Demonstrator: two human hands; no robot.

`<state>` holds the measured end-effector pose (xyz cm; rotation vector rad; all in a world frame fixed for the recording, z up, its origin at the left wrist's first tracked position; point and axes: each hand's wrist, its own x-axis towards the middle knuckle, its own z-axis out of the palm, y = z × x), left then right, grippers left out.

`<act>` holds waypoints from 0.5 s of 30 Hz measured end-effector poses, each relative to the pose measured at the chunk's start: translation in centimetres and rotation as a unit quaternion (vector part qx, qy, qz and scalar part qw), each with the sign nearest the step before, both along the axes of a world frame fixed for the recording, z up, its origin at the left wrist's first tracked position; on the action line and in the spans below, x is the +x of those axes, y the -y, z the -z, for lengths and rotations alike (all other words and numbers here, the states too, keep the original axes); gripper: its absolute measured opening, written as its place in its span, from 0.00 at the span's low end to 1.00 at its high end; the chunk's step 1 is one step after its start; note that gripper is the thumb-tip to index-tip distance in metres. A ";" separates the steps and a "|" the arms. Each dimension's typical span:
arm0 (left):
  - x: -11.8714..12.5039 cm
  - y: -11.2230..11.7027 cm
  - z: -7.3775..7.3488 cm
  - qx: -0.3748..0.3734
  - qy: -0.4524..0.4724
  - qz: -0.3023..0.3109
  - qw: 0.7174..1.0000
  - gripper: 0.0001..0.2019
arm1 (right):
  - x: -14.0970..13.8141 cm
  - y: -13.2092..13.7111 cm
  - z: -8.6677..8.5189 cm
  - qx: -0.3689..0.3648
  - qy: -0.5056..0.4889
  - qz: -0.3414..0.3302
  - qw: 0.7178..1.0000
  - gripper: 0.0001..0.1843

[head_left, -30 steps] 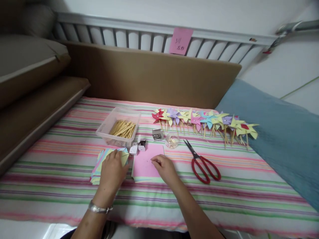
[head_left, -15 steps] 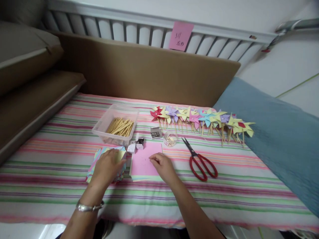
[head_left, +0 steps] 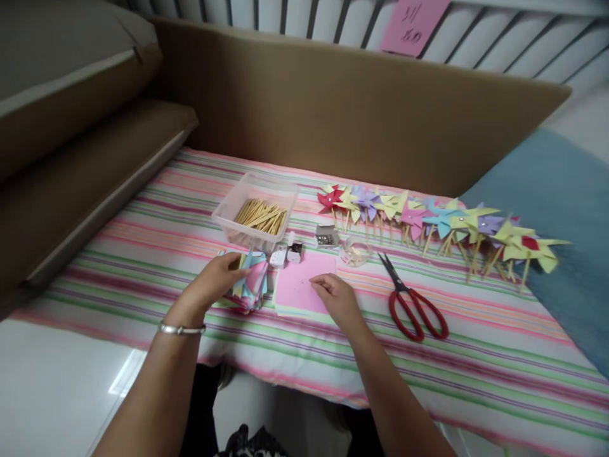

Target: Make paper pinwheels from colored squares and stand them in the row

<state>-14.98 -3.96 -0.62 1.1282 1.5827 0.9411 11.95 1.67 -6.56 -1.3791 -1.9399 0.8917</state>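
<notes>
My left hand (head_left: 216,279) is closed on the yellow and blue edge of some cut paper pieces (head_left: 238,279) at the left of a loose multicoloured pile (head_left: 257,282). My right hand (head_left: 337,297) hovers over the right side of a stack of square paper with a pink sheet (head_left: 301,289) on top. Its thumb and fingertips are pinched together; whatever may be between them is too small to make out. Tiny dark specks lie on the pink sheet. Just behind it stand a small open box of dark pins (head_left: 295,252) and a white box (head_left: 278,257).
Behind sits a clear plastic tub (head_left: 228,222) of wooden sticks (head_left: 261,217). A box of silver pins (head_left: 326,236) and a round clear dish (head_left: 356,252) are near it. Red-handled scissors (head_left: 413,304) lie right. Finished paper pinwheels (head_left: 438,219) line the back, before a brown board (head_left: 333,114).
My left hand has gone from lying over the pile to gripping pieces at its left edge. My right hand stays pinched over the pink sheet. The view has tilted down and shifted left.
</notes>
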 end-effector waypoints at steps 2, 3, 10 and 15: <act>-0.3 0.0 0.2 -0.022 -0.007 -0.041 0.999 0.14 | 0.0 0.0 -0.1 0.001 0.001 0.000 1.000 0.09; -0.3 0.0 0.3 -0.025 -0.020 -0.066 0.997 0.13 | 0.0 0.1 -0.1 0.001 0.002 0.001 1.000 0.09; -0.4 -0.2 0.6 0.005 -0.047 -0.131 0.990 0.13 | -0.1 0.2 -0.2 0.013 0.005 0.007 1.000 0.09; -0.3 -0.3 0.7 0.009 -0.080 -0.121 0.989 0.12 | -0.1 0.3 0.0 0.015 -0.006 0.003 1.000 0.09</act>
